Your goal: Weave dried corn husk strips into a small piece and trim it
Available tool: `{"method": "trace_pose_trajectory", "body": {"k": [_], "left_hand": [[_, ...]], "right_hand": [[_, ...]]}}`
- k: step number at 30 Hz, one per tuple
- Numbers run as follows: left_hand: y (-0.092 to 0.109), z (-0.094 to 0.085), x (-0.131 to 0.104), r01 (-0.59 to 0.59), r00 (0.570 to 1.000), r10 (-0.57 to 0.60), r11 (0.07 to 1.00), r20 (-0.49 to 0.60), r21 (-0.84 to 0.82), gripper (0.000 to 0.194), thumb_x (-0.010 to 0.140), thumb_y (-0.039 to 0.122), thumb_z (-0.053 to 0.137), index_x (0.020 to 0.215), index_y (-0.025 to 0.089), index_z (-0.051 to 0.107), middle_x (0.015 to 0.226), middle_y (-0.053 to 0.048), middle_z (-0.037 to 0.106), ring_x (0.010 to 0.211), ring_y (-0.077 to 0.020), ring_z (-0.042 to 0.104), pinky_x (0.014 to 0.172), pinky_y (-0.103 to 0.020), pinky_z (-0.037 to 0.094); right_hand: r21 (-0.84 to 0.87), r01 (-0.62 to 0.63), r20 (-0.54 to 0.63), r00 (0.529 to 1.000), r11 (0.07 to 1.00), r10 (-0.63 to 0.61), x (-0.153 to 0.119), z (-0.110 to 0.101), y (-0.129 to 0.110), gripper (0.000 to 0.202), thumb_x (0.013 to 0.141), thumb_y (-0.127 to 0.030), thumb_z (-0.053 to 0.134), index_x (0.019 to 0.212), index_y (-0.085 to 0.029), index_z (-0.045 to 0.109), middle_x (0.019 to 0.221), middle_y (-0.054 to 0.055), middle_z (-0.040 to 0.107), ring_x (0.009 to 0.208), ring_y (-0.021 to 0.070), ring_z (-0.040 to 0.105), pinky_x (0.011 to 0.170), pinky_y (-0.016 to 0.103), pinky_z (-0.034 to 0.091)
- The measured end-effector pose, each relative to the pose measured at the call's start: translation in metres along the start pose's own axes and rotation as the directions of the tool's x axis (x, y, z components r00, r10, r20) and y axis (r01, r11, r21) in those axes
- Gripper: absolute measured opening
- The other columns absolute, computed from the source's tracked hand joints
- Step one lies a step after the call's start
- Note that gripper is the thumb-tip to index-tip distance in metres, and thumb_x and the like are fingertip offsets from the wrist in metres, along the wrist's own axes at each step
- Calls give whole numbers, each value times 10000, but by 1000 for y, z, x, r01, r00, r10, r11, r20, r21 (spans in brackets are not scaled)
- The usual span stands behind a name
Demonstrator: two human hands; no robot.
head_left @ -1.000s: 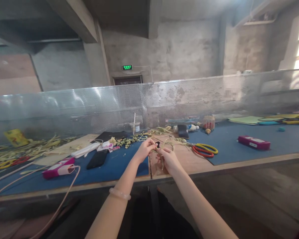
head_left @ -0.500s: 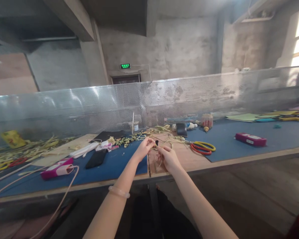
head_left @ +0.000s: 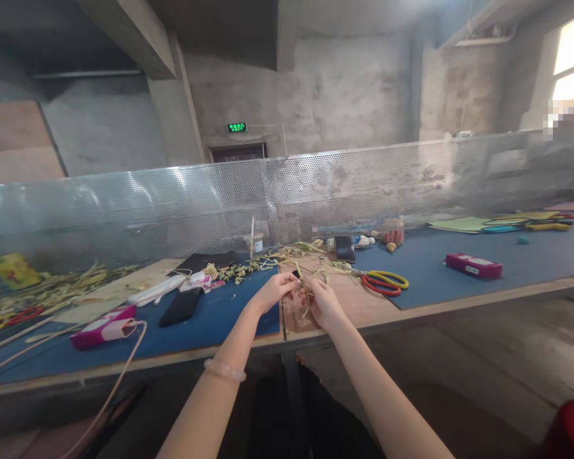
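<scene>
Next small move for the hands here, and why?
I'd probably have the right hand gather the pale strip's dangling length, with the left hand steadying the small dark piece. The strip hangs loose between the hands, and the dark piece sits right by the left fingertips. Exact grips are too small to read.

A green exit sign (head_left: 236,127) is mounted on the wall (head_left: 354,95). At the left, a black phone (head_left: 182,306) is laid near a purple power strip (head_left: 95,328); a second purple strip (head_left: 474,266) is set at the right. A yellow packet (head_left: 15,271) is seen far left.
</scene>
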State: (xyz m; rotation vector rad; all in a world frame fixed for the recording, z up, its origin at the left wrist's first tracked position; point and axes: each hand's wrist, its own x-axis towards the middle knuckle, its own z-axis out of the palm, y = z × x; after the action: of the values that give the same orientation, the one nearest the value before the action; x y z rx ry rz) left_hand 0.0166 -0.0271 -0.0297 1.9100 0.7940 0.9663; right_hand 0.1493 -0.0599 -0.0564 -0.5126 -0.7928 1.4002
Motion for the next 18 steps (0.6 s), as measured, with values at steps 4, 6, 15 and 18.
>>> {"method": "trace_pose_trajectory", "body": {"k": [4,6,15,18], "left_hand": [[-1,0,1,4,1000,-4,1000,3,21,263,731,400,588,767,140,586,622,9,519,568,-111,460,560,-237,363],[-1,0,1,8,1000,-8,1000,10,14,250,734,382,581,786,138,590,612,14,504,566,-111,455,552,-236,357],[3,-1,-2,30,997,-25,997,72,-64,212,730,354,590,792,153,562,576,44,445,533,-91,409,535,-222,321],[2,-2,-1,50,997,-44,994,67,-95,197,728,336,598,786,153,555,567,44,455,527,-90,416,533,-221,324]], "right_hand": [[-32,28,15,999,999,-28,2,-4,2,282,536,-320,761,668,-145,584,501,-30,551,427,78,482,422,206,384],[-58,71,-9,997,996,-71,3,-5,3,283,506,-296,775,644,-138,585,496,-37,538,428,64,458,411,191,356],[-82,135,-116,983,987,-144,4,-3,4,267,512,-327,754,578,-140,575,486,-31,517,418,59,418,403,200,315],[-100,119,-81,989,988,-127,4,-5,4,260,512,-322,754,596,-134,597,489,-32,520,407,52,409,390,194,297]]}}
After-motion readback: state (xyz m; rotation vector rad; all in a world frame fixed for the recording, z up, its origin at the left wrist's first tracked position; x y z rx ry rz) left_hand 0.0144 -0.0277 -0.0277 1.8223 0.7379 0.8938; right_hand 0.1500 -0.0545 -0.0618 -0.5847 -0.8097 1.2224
